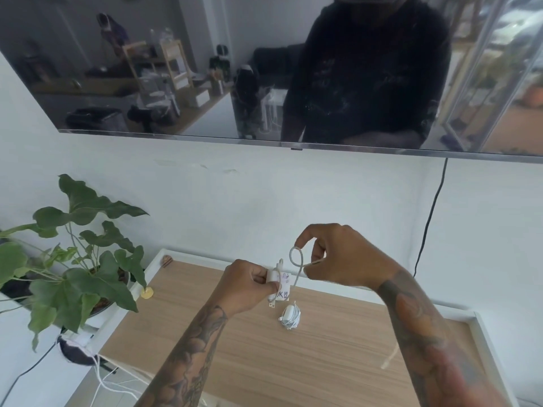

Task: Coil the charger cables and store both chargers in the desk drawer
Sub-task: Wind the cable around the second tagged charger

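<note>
My left hand (249, 282) grips a white charger block (277, 284) with a handwritten label, held above the wooden desk top (264, 356). My right hand (338, 257) pinches that charger's pale cable (296, 257), which forms a small loop between thumb and fingers. The cable's loose end (389, 358) hangs down past my right forearm. A second white charger (290, 317) lies on the desk just below my hands, its cable wound around it. No drawer is visible.
A leafy potted plant (79, 274) stands left of the desk. A small yellow disc (147, 292) sits near the desk's left rim. White cords (111, 380) trail on the floor at lower left. A wall-mounted screen (264, 69) hangs above, with a black cable (432, 215) dropping from it.
</note>
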